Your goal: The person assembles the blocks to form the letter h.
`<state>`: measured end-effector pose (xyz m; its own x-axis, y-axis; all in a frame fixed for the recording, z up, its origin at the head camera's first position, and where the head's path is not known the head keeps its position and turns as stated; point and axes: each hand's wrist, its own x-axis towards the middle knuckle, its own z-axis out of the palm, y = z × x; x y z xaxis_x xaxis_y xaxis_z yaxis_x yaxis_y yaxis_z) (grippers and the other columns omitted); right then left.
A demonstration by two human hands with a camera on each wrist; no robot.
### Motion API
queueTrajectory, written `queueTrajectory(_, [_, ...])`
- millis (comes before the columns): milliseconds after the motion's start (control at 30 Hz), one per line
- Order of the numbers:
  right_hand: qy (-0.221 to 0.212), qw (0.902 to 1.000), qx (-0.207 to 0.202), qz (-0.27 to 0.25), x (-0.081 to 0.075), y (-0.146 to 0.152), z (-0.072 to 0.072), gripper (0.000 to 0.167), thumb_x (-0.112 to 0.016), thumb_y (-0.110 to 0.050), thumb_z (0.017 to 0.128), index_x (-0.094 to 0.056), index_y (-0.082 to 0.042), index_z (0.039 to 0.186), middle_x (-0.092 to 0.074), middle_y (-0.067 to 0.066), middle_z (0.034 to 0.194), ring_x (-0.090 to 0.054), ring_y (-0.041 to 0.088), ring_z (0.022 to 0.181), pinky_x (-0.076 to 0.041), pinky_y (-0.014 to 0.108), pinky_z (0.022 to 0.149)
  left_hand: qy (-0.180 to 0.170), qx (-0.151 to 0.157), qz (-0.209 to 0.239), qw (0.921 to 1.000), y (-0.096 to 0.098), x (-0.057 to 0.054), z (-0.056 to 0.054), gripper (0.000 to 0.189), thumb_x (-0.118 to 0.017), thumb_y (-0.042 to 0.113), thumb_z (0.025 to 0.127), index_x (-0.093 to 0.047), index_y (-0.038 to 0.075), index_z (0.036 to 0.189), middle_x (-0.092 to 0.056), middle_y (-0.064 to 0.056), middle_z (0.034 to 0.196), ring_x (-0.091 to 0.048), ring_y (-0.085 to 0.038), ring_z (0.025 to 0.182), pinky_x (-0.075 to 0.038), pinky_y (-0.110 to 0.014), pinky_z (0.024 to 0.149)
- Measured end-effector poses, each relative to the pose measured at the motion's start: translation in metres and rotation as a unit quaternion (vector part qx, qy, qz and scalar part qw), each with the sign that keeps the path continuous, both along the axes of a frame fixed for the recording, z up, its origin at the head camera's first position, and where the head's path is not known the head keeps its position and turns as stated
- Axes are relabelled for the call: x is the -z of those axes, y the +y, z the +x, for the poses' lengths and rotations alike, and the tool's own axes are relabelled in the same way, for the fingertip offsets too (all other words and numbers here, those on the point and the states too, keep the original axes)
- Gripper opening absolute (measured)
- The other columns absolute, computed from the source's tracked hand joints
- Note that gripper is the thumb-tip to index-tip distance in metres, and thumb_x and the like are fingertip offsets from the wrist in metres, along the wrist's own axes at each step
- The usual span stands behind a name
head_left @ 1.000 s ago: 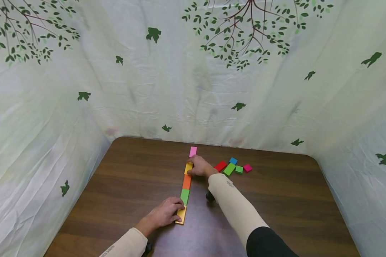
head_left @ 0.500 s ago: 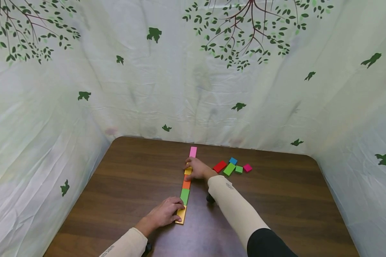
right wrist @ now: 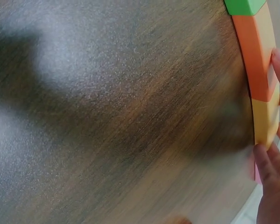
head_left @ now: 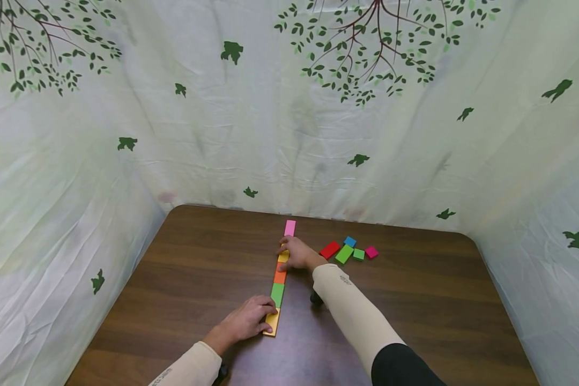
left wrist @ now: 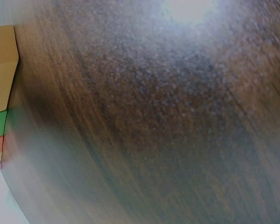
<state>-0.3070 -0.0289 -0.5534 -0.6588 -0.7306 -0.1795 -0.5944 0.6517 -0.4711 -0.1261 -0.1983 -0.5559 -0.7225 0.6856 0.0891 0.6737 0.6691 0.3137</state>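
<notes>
In the head view a straight row of flat blocks runs away from me: a light-orange block (head_left: 273,324), a green block (head_left: 277,294), an orange block (head_left: 280,276), a yellow block (head_left: 283,257) and a pink block (head_left: 290,227). My left hand (head_left: 249,318) holds the near light-orange block from its left side, thumb and fingers bent over it. My right hand (head_left: 300,254) reaches over the row, its thumb at the orange block and fingers about the yellow block. In the right wrist view fingertips (right wrist: 261,151) press where yellow meets pink.
Right of the row lie loose blocks: a red block (head_left: 330,250), a blue block (head_left: 349,241), two green blocks (head_left: 344,254) and a magenta block (head_left: 371,252). The brown wooden table (head_left: 424,300) ends at a pale leaf-print cloth (head_left: 318,134).
My right hand has shifted slightly nearer along the row, its thumb moving from the yellow block to the orange one. The left hand and the loose blocks stay in place.
</notes>
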Motion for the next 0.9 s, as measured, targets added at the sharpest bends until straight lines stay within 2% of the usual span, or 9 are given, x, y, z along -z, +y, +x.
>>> queueTrajectory(200, [-0.003, 1.0, 0.005, 0.002, 0.0, -0.001, -0.001, 0.043, -0.079, -0.033, 0.079, -0.071, -0.011, 0.116, -0.047, 0.012, 0.138, -0.041, 0.028, 0.128, -0.034, 0.038, 0.108, -0.001, 0.0, 0.0, 1.0, -0.003, 0.001, -0.001, 0.03, -0.081, 0.024, 0.076, -0.071, 0.005, 0.097, -0.062, -0.002, 0.101, -0.059, -0.019, 0.097, -0.049, -0.034, 0.086])
queueTrajectory(400, [-0.011, 0.9988, 0.026, -0.041, -0.005, 0.006, -0.007, 0.048, -0.081, -0.03, 0.078, -0.068, -0.01, 0.12, -0.047, 0.012, 0.137, -0.04, 0.03, 0.128, -0.033, 0.041, 0.108, 0.005, -0.002, 0.003, 1.0, -0.005, 0.001, -0.002, 0.03, -0.081, 0.024, 0.076, -0.071, 0.006, 0.097, -0.062, -0.002, 0.101, -0.06, -0.019, 0.096, -0.049, -0.033, 0.086])
queueTrajectory(567, [0.0, 0.9967, 0.07, -0.042, -0.009, 0.013, -0.019, 0.049, -0.081, -0.028, 0.078, -0.066, -0.008, 0.121, -0.051, 0.011, 0.13, -0.045, 0.028, 0.124, -0.035, 0.039, 0.107, 0.001, -0.002, 0.002, 1.0, -0.005, 0.002, -0.001, 0.03, -0.081, 0.024, 0.076, -0.072, 0.005, 0.097, -0.062, -0.001, 0.1, -0.06, -0.018, 0.095, -0.049, -0.032, 0.085])
queueTrajectory(800, [-0.014, 0.9905, 0.133, -0.032, -0.019, 0.012, -0.039, 0.053, -0.08, -0.023, 0.08, -0.06, -0.007, 0.126, -0.05, 0.013, 0.135, -0.043, 0.03, 0.128, -0.034, 0.041, 0.108, 0.002, -0.003, 0.003, 1.0, -0.003, 0.001, 0.001, 0.031, -0.081, 0.025, 0.077, -0.072, 0.005, 0.098, -0.061, -0.001, 0.101, -0.059, -0.018, 0.097, -0.049, -0.032, 0.087])
queueTrajectory(900, [-0.012, 0.9909, 0.133, -0.016, -0.022, 0.008, -0.045, 0.055, -0.08, -0.021, 0.08, -0.059, -0.007, 0.129, -0.051, 0.014, 0.134, -0.045, 0.03, 0.127, -0.034, 0.041, 0.107, 0.002, -0.004, 0.001, 1.0, -0.003, 0.0, 0.002, 0.03, -0.081, 0.025, 0.077, -0.072, 0.005, 0.098, -0.061, -0.001, 0.101, -0.059, -0.018, 0.097, -0.049, -0.032, 0.086])
